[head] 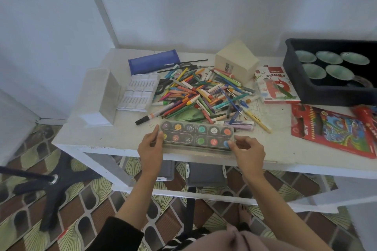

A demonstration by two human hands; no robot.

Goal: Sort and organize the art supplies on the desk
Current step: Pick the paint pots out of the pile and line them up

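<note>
Paints in twelve round pots, set in two rows, fill a flat clear plastic paint case [197,137] that lies along the near edge of the white table [106,138], about midway along that edge. The left hand [151,149] takes the case's left end, its grip closed on it with the thumb up by the far left corner and the fingers curled against the short side. The right hand [247,150] takes the right end in the same way, its grip closed with the thumb lying over the blue pot at the near right corner.

Just beyond the case spreads a loose heap of coloured pens, crayons, pencils and brushes [204,93], filling the middle of the table. A black-capped marker [146,118] lies at the heap's near left fringe. Left of the heap rests a white moulded plastic tray insert [138,92], and beside that, towards the left edge, a white rectangular organiser box [102,96]. A blue fabric pencil pouch [154,64] lies near the far edge. A pale wooden house-shaped box [236,62] stands at the heap's far right. Further right come a white oil pastels box [275,85], a black plastic bin [302,79] holding pale green bowls [314,71], and a red coloured-pencil pack [334,130] towards the near right.
</note>
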